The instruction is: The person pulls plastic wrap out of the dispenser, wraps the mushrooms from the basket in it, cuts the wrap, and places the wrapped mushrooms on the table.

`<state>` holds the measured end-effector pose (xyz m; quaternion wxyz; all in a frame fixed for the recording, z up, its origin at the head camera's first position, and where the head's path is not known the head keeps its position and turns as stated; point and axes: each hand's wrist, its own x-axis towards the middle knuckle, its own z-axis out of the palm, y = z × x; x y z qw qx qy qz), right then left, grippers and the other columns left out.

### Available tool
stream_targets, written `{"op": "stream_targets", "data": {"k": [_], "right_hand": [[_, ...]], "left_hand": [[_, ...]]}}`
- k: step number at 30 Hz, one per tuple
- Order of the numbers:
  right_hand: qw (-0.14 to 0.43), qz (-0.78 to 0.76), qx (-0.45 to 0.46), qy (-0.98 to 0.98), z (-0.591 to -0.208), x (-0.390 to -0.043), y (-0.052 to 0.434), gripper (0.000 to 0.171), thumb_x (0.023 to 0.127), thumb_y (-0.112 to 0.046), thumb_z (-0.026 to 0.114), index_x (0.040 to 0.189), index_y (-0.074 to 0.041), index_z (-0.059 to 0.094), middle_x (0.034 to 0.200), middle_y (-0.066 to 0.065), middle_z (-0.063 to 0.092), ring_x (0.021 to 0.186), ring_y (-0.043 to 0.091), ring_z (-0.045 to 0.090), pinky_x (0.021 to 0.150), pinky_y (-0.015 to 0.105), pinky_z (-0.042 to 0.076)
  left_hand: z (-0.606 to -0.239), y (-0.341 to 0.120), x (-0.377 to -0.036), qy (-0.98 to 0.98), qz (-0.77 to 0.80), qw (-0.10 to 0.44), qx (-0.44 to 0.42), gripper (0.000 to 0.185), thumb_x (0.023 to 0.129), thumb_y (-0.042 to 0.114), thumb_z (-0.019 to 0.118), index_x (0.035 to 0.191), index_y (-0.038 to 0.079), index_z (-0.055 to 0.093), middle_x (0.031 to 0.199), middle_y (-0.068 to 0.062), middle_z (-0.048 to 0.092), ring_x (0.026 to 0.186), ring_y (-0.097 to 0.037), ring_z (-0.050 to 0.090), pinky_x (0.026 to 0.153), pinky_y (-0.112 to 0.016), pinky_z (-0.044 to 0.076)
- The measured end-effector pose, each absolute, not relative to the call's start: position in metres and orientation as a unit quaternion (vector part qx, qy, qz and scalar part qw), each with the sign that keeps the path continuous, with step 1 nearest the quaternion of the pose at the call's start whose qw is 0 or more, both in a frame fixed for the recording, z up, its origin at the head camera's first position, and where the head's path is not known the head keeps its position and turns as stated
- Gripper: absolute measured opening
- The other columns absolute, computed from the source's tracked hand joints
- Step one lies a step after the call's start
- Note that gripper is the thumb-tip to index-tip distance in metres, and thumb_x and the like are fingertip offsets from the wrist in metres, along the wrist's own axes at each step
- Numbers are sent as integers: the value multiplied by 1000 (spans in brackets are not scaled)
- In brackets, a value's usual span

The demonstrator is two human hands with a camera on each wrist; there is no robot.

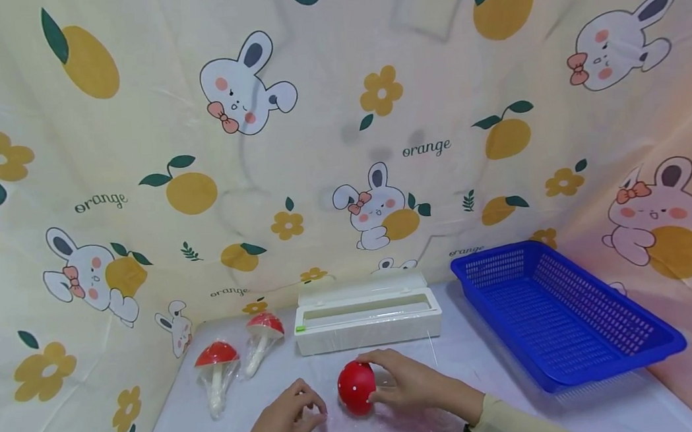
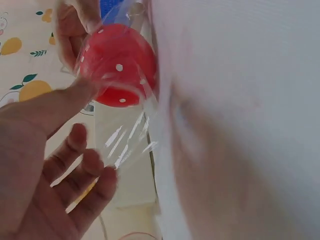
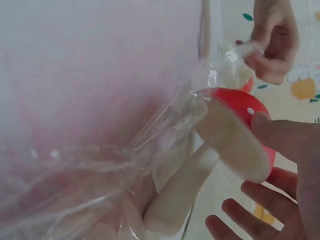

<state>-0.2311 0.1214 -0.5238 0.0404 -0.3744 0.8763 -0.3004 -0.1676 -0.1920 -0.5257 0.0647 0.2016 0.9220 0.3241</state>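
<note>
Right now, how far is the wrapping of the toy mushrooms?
Two wrapped mushrooms already lie left of the white film dispenser. A third mushroom is in hand: the right hand holds its red cap while the left hand pinches the clear film, which only partly covers it. The blue basket holds nothing.

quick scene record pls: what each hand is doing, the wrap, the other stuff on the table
right hand: holds the red white-dotted toy mushroom by its cap
left hand: pinches clear plastic wrap beside the cap
wrap: partly around the mushroom
left of it: two wrapped toy mushrooms
behind: white wrap dispenser box
right: blue perforated plastic basket
</note>
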Motion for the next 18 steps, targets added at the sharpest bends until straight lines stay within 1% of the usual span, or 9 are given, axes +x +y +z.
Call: {"op": "stream_targets", "data": {"k": [2, 4, 6, 8, 10, 12, 14, 18], "right_hand": [[54, -307, -372, 874, -521, -231, 123, 64, 98, -40, 79, 156, -28, 54, 149, -4, 62, 140, 24, 57, 112, 53, 51], [63, -312, -373, 871, -519, -232, 124, 60, 101, -38, 75, 156, -28, 54, 149, -4, 62, 140, 23, 57, 113, 52, 51], [67, -317, -378, 867, -518, -232, 124, 56, 104, -35, 72, 157, -26, 55, 150, -2, 62, 139, 25, 59, 110, 49, 54], [68, -323, -382, 863, -516, -233, 125, 53, 106, -33, 70, 156, -23, 56, 150, 1, 62, 136, 26, 61, 107, 46, 56], [69, -332, -387, 858, -516, -233, 125, 52, 106, -33, 69, 155, -20, 56, 150, 2, 62, 134, 28, 62, 103, 42, 58], [71, -340, -389, 853, -516, -233, 125, 52, 106, -33, 69, 155, -18, 57, 150, 3, 63, 132, 30, 63, 101, 39, 59], [72, -348, -392, 849, -516, -234, 125, 52, 106, -32, 70, 154, -16, 57, 149, 3, 64, 131, 30, 64, 101, 38, 59], [74, -358, -387, 846, -518, -236, 126, 53, 105, -31, 71, 154, -15, 57, 147, 2, 66, 128, 30, 65, 100, 36, 58]], "left_hand": [[-521, -188, -169, 923, 326, 41, 198, 7, 100, 33, 78, 104, 29, 74, 91, 16, 59, 74, -2, 53, 66, -20, 49], [-517, -183, -172, 925, 331, 24, 187, 7, 101, 31, 77, 105, 26, 73, 84, 17, 62, 68, -2, 52, 61, -21, 47], [-514, -177, -174, 921, 348, 17, 172, 8, 102, 29, 76, 107, 23, 74, 83, 16, 67, 64, -3, 54, 60, -21, 48], [-512, -171, -177, 914, 373, 13, 157, 8, 102, 26, 75, 108, 21, 73, 86, 13, 71, 61, -5, 58, 59, -20, 51], [-512, -164, -180, 905, 396, 1, 157, 8, 102, 22, 75, 108, 19, 73, 89, 10, 75, 63, -5, 63, 62, -20, 55], [-514, -158, -183, 893, 418, -15, 165, 9, 101, 20, 76, 109, 17, 73, 93, 8, 76, 71, -4, 67, 67, -21, 58], [-518, -153, -187, 884, 430, -30, 179, 10, 101, 20, 76, 110, 16, 71, 96, 8, 76, 80, -2, 68, 71, -22, 59], [-524, -145, -191, 863, 459, -38, 207, 26, 99, 15, 79, 120, 12, 63, 101, 6, 72, 89, -4, 68, 78, -25, 60]]}}
